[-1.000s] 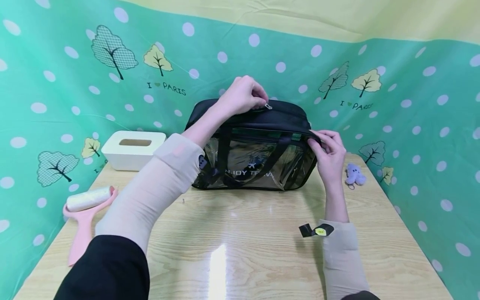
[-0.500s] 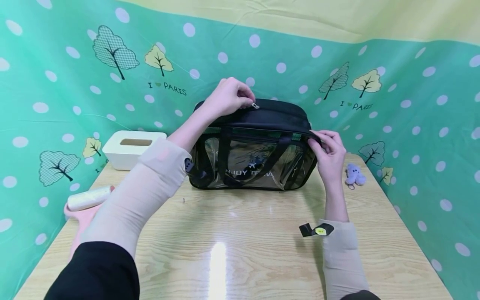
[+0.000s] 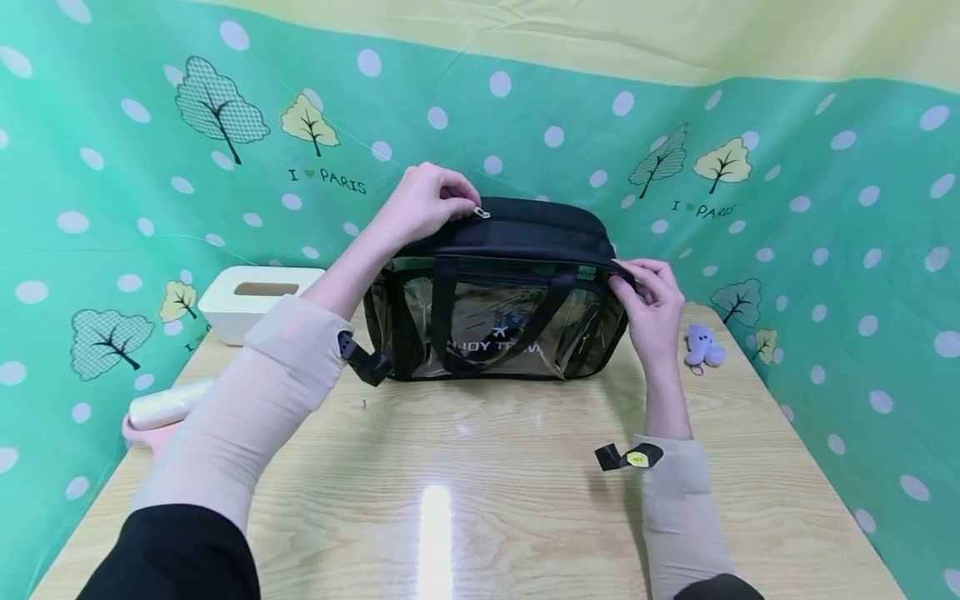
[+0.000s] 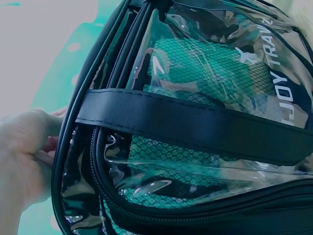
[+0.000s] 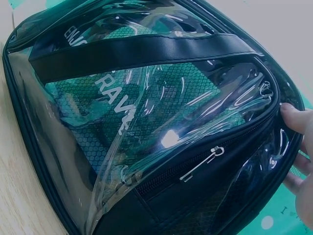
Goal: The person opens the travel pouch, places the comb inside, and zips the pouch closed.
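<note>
A black travel bag with clear panels and white lettering stands upright at the back of the table. On its top edge, left of the middle, my left hand pinches a silver zipper pull. My right hand grips the bag's upper right corner between thumb and fingers. Through the clear front in the right wrist view, a green mesh-patterned layer shows behind a dark strap. A second silver zipper pull hangs at a front pocket. In the left wrist view the bag's edge hides my left fingertips.
A white tissue box stands at the back left. Before it, a pink-handled lint roller is partly hidden by my left sleeve. A small purple plush keychain lies right of the bag. A patterned green curtain hangs behind.
My left hand has drawn the zipper pull leftward along the top of the bag, from right of the middle to left of it. My right hand keeps its hold on the corner.
</note>
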`<state>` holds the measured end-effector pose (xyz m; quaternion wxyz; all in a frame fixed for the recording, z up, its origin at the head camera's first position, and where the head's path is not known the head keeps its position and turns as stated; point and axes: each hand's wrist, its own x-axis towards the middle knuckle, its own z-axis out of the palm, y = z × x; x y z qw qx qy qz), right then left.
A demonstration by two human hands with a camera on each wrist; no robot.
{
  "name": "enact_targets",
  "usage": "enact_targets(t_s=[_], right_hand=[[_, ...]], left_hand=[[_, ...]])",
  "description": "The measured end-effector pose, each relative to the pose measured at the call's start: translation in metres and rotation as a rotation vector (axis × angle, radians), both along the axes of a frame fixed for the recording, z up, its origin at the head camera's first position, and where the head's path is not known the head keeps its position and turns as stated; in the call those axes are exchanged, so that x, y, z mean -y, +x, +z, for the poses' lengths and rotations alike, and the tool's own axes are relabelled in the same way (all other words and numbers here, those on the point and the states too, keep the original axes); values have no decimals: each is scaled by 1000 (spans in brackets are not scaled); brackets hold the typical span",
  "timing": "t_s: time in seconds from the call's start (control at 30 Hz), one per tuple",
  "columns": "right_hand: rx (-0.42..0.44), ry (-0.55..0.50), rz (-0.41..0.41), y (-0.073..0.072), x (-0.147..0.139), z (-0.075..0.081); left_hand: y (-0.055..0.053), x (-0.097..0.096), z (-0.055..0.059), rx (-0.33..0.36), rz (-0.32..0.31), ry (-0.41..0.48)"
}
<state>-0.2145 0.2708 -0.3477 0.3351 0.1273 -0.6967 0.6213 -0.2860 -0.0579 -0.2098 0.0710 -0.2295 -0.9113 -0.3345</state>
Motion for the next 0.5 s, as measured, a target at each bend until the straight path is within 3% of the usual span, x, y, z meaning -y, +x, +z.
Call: enact_targets(t_s=[0.5], right_hand=[[-35, 30, -10, -2, 0, -1]], left_hand=[[6, 28, -9, -34, 56, 15]])
